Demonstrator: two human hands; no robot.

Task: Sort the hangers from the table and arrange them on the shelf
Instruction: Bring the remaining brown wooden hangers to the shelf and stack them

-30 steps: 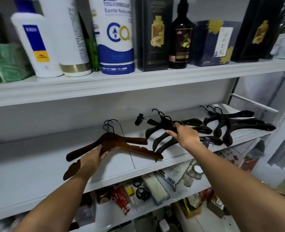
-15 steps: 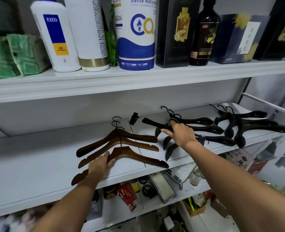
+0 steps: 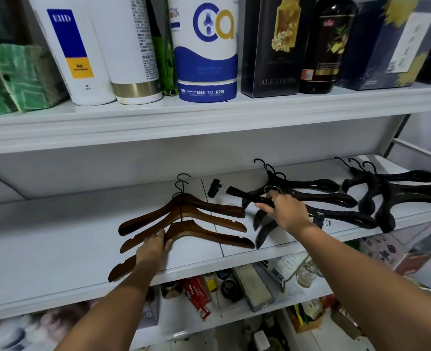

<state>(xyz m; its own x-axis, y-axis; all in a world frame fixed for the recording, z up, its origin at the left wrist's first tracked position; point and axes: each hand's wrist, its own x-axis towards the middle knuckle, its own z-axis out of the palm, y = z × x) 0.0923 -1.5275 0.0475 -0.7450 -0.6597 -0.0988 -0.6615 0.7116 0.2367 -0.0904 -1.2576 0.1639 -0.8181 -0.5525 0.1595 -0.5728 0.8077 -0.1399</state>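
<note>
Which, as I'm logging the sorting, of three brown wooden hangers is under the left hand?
The frontmost brown wooden hanger, nearest the shelf edge; the left hand rests on its arm.

- Three brown wooden hangers [image 3: 184, 219] lie fanned on the white middle shelf [image 3: 45, 249], with the left hand [image 3: 153, 247] resting on the frontmost.
- Just to their right lies a stack of black plastic hangers [image 3: 318, 196]. Across it lies a black clip-bar hanger [image 3: 237, 192], gripped by the right hand [image 3: 285, 211].
- Farther right lies a second black hanger pile [image 3: 399, 191].
- On the white upper shelf [image 3: 209, 127] above stand tall plastic bottles [image 3: 133, 46] and dark cardboard boxes [image 3: 270, 46].
</note>
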